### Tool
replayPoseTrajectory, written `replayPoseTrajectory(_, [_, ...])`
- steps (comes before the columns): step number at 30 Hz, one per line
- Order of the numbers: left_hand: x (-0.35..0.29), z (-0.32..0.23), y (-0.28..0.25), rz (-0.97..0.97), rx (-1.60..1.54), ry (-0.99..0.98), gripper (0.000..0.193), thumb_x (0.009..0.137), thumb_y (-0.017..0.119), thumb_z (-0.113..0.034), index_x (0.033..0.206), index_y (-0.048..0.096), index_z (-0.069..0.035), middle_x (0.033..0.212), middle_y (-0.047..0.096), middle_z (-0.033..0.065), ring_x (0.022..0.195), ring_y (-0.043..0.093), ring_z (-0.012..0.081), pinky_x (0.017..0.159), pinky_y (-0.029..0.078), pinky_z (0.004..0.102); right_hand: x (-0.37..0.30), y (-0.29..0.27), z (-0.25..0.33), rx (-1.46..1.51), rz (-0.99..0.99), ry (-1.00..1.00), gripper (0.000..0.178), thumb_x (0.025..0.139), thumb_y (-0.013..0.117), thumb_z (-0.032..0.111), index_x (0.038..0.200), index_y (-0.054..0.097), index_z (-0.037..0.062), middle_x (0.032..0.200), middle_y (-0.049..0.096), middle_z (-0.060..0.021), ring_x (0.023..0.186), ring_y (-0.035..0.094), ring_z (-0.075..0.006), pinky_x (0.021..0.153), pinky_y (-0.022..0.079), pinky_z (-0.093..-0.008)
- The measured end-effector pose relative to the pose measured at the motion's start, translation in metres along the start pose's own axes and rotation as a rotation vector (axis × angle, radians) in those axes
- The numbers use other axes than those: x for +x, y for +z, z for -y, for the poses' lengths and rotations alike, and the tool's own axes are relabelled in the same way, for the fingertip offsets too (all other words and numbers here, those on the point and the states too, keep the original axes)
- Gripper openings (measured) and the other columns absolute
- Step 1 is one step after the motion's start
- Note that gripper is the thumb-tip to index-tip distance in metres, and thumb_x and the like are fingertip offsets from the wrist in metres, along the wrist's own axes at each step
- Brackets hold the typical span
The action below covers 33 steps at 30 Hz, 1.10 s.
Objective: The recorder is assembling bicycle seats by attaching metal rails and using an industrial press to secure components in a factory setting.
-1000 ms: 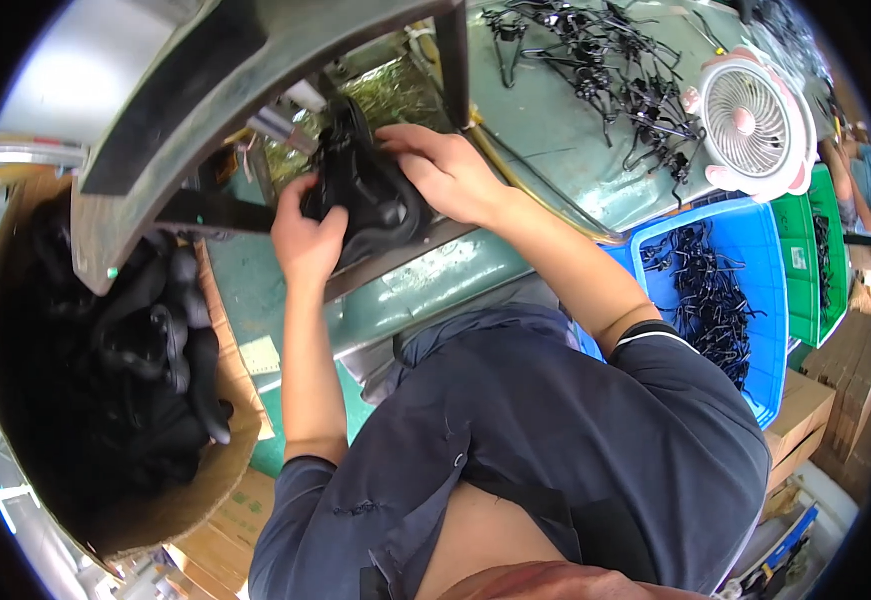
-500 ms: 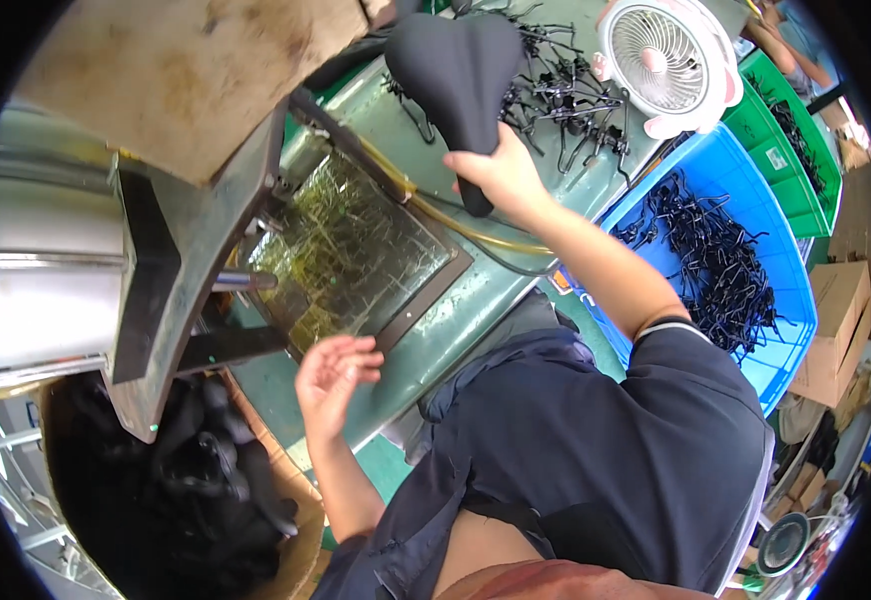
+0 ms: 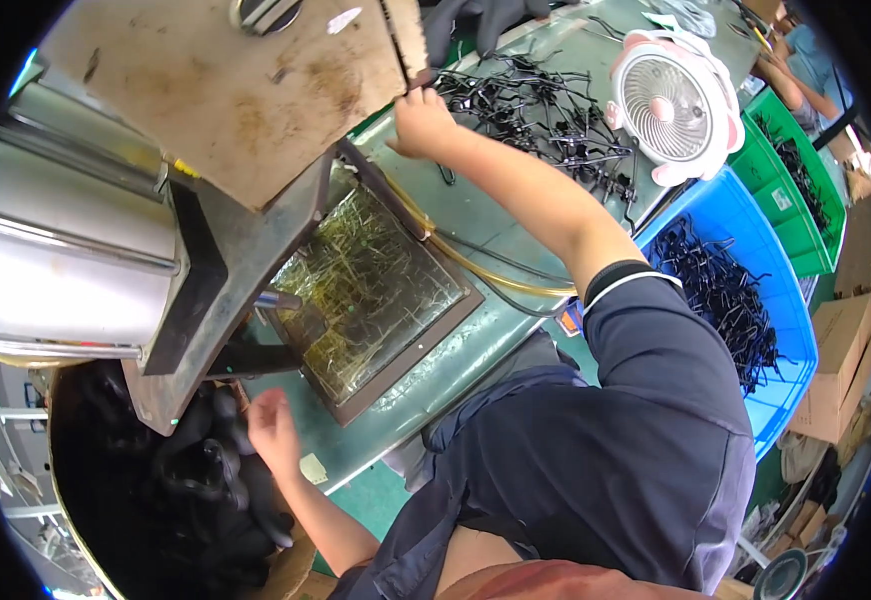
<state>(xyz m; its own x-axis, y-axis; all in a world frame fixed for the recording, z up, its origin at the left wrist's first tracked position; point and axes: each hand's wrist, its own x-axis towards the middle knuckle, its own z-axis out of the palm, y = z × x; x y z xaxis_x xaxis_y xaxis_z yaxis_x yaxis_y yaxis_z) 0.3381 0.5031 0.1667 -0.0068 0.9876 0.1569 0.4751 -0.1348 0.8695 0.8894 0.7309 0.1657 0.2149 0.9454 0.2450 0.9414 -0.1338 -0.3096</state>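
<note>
"Where are the saddles point(image 3: 496, 25) now?"

"A dark group lies at the far edge of my view, past the board point(image 3: 226, 95). More dark ones sit at my near left in the carton point(image 3: 294, 568), though the shadow there hides how many."

"And what has just changed?"

"A second ago I have both hands on one saddle under the press point(image 3: 221, 325). Half a second ago my right hand point(image 3: 424, 125) carries it over the brackets point(image 3: 546, 110) on the table point(image 3: 361, 440). Now I see no saddle in that hand, and none on the bed point(image 3: 406, 362) either, just scraggy yellowish strands."

"Is your right hand gripping anything?"

"I can't tell. It is far out, just beside the board's corner, with its fingers bent and the tips partly hidden. I can't say which of the far saddles is the one I was carrying."

"Your left hand point(image 3: 274, 432)?"

"Loosely open, nothing visible in it. It has shifted left from the bed's near edge to the carton's side, well apart from my right."

"So what does that mean for the work?"

"My judgement: that saddle is through with the press, and I'm between pieces, one arm out at the far side, the other by the carton."
</note>
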Motion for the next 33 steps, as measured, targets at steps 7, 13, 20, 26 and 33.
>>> replayPoseTrajectory(7, [0.081,0.028,-0.012,-0.345,0.808,0.4,0.046,0.086,0.073,-0.012,0.128,0.065,0.003,0.13,0.067,0.0274,0.125,0.061,0.046,0.108,0.048,0.0526,-0.075,0.027,-0.006,-0.364,0.001,-0.098,0.039,0.094,0.066,0.012,0.133,0.062,0.0062,0.14,0.06,-0.0181,0.139,0.052,-0.0443,0.106,0.051,-0.0553])
replayPoseTrajectory(13, [0.14,0.084,-0.001,-0.201,1.175,0.233,0.041,0.081,0.077,-0.029,0.104,0.069,0.004,0.11,0.072,0.0265,0.112,0.067,0.044,0.102,0.052,0.0516,-0.166,-0.013,-0.007,-0.218,-0.086,-0.415,0.043,0.078,0.074,0.008,0.118,0.059,0.007,0.116,0.059,-0.016,0.119,0.058,-0.0384,0.094,0.056,-0.0473])
replayPoseTrajectory(20, [0.152,0.047,-0.011,-0.487,0.71,0.039,0.049,0.084,0.075,-0.04,0.103,0.074,0.005,0.104,0.076,0.0277,0.099,0.072,0.0486,0.092,0.057,0.0542,-0.209,-0.056,-0.005,-0.143,-0.011,-0.095,0.067,0.087,0.084,0.038,0.133,0.057,-0.0031,0.125,0.062,-0.0262,0.116,0.064,-0.0461,0.095,0.056,-0.0511])
replayPoseTrajectory(26, [0.074,-0.045,-0.054,-0.622,-1.159,-0.39,0.039,0.095,0.071,-0.033,0.12,0.07,-0.003,0.117,0.076,0.0132,0.106,0.073,0.0327,0.095,0.061,0.0484,-0.211,-0.031,-0.018,-0.05,0.156,0.091,0.083,0.09,0.079,0.051,0.146,0.051,-0.0035,0.137,0.063,-0.0317,0.123,0.065,-0.0485,0.102,0.054,-0.0521])
replayPoseTrajectory(33, [-0.052,-0.038,-0.048,-0.625,-1.454,-0.545,0.046,0.094,0.068,-0.035,0.129,0.07,-0.005,0.13,0.074,0.0116,0.118,0.071,0.0331,0.102,0.059,0.052,-0.209,-0.007,-0.033,0.01,-0.036,0.108,0.077,0.087,0.08,0.049,0.14,0.063,-0.0043,0.133,0.068,-0.03,0.122,0.067,-0.0442,0.105,0.053,-0.0485])
